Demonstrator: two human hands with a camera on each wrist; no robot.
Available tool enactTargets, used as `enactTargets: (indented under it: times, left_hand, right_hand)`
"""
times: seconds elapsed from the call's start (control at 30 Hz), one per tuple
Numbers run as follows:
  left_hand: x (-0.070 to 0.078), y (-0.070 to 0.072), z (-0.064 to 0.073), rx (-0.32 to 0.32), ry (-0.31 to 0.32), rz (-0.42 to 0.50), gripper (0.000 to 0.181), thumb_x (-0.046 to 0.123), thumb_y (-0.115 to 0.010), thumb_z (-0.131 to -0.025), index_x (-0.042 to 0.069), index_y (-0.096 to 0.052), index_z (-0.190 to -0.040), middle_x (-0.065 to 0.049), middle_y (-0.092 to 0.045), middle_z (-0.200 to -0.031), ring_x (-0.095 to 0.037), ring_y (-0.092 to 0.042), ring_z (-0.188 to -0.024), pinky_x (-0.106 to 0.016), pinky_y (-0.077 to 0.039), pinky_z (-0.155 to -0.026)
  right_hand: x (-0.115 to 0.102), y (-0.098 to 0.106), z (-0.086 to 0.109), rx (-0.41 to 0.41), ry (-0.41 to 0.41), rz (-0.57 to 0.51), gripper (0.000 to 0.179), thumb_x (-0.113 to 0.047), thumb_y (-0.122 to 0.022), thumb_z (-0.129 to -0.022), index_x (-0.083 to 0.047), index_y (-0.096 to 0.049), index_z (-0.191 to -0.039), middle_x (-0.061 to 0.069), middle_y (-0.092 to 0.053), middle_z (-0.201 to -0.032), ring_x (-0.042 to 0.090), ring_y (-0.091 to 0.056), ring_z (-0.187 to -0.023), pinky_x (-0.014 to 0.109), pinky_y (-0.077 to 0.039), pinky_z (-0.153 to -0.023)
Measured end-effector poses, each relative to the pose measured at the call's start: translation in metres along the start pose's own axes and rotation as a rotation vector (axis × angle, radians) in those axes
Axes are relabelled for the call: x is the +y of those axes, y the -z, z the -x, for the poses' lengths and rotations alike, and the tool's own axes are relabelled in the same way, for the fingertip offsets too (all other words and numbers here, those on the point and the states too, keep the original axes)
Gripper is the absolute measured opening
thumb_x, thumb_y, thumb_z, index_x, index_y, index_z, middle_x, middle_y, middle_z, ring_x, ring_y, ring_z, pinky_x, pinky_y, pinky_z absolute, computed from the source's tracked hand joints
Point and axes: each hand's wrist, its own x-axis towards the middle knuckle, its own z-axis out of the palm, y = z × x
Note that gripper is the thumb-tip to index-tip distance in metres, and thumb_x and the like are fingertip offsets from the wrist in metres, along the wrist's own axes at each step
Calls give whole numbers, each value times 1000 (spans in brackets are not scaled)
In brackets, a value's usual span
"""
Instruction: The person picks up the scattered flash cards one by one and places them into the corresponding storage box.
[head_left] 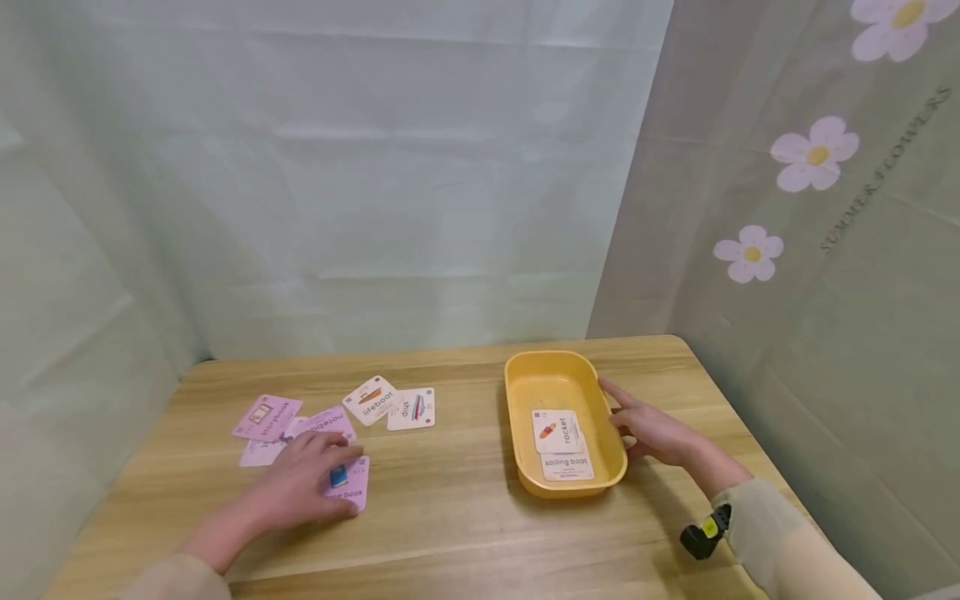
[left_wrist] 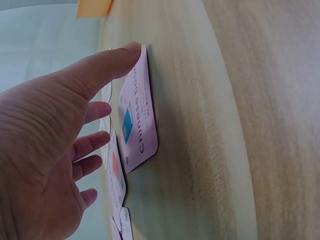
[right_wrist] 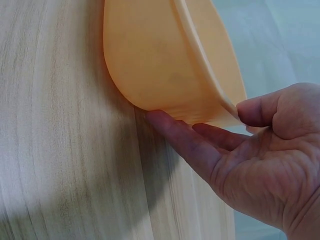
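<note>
l of yellow tray (head_left: 551, 388), l hand (head_left: 306, 477) w/ spread fingers is over a pink card (head_left: 358, 477), thumb at card's edge. r hand (head_left: 654, 427), fingers apart, touches tray's r side.

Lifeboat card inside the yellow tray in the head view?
No, the lifeboat card lies on the table beside the ship card, outside the yellow tray.
</note>
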Motion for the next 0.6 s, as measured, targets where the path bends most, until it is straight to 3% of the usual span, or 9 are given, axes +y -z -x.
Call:
enactTargets:
  times: [0.6]
  left_hand:
    - [3, -2, -4, -38, 23, -8, 87, 67, -81, -73, 13, -63, -140, -14, -54, -141, -40, -42, -133, -66, -32, -110]
  right_hand:
    - [-1, 1, -2, 8, -16, 16, 75, -9, -41, -104, -26, -2, -166, 33, -25, -160, 39, -52, -129, 52, -57, -88]
